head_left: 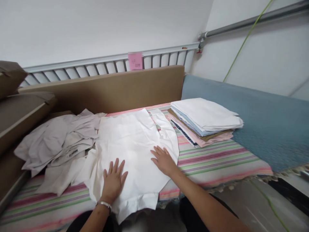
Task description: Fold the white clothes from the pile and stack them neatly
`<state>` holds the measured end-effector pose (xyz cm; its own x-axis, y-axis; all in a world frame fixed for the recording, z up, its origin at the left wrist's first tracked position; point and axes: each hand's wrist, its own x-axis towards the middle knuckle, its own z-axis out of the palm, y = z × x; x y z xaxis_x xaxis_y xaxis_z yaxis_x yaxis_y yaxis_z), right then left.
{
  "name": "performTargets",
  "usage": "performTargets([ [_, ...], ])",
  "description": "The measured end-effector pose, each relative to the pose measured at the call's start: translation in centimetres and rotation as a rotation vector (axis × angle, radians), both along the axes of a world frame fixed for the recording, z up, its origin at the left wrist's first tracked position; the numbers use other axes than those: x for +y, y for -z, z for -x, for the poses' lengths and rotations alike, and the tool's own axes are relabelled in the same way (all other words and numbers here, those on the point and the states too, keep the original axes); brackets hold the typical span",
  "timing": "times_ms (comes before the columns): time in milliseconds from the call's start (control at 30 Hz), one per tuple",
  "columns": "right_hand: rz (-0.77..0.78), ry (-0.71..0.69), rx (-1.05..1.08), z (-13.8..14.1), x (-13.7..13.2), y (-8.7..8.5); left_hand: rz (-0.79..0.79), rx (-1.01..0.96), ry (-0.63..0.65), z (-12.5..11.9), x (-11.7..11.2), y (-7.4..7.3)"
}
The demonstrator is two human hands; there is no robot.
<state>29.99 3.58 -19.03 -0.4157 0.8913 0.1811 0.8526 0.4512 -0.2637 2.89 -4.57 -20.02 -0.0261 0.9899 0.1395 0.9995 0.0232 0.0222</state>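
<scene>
Near the middle of the scene, a plain white fabric garment (132,135) is lying spread out, and its near end looks like it's hanging over the near edge. That's the bit I'd be worrying about: if the overhang is dragging, the whole thing could be sliding off and wrinkling. The bare left hand (113,180), wearing a shiny silver-coloured bracelet (105,205), is resting palm-down on the near left part, fingers spread apart and gripping nothing. The bare right hand (165,160) is lying flat on the right part, fingers a bit apart, also not pinching anything. With uneven pressure, those two could be pushing up creases between them. Over on the left, the garment is running right up against a rumpled greyish-white cloth heap (60,137), so any tug could be pulling that along too. Toward the far right, a multicoloured folded fabric stack (205,116) with white on top is sitting with uneven edges; a careless sleeve flick could be toppling it. Underneath, a pink, green and white striped cloth (217,159) might be bunching if the hands are leaning hard.
</scene>
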Motion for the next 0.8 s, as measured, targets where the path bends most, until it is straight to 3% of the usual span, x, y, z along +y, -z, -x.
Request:
performTargets([
  [100, -0.032, 0.138, -0.028, -1.6, 0.4, 0.3, 0.004, 0.005, 0.0, 0.1, -0.1, 0.1],
  [267, -0.062, 0.48, -0.087, -6.0, 1.8, 0.1, 0.007, 0.007, 0.0, 0.3, 0.0, 0.3],
  [367, -0.116, 0.563, -0.066, -7.2, 2.1, -0.7, 0.03, -0.002, -0.003, 0.1, 0.1, 0.0],
  [433, -0.171, 0.507, -0.031, -6.6, 1.9, -1.2, 0.065, -0.016, 0.008, 0.2, 0.1, -0.5],
  [500, -0.198, 0.347, -0.003, -5.2, 1.4, -1.5, 0.071, -0.025, -0.002, 0.9, 0.2, -1.0],
  [600, -0.094, 0.135, -0.021, -3.0, 0.8, -0.9, 0.009, 0.005, -0.127, 2.9, 0.0, -1.3],
  [700, 0.048, 0.115, -0.064, -2.2, 0.8, 0.3, -0.027, 0.056, -0.288, 4.9, -0.8, -1.0],
  [800, 0.084, 0.13, -0.074, -2.6, 1.2, 1.0, -0.029, 0.055, -0.415, 5.7, -1.8, -0.8],
])
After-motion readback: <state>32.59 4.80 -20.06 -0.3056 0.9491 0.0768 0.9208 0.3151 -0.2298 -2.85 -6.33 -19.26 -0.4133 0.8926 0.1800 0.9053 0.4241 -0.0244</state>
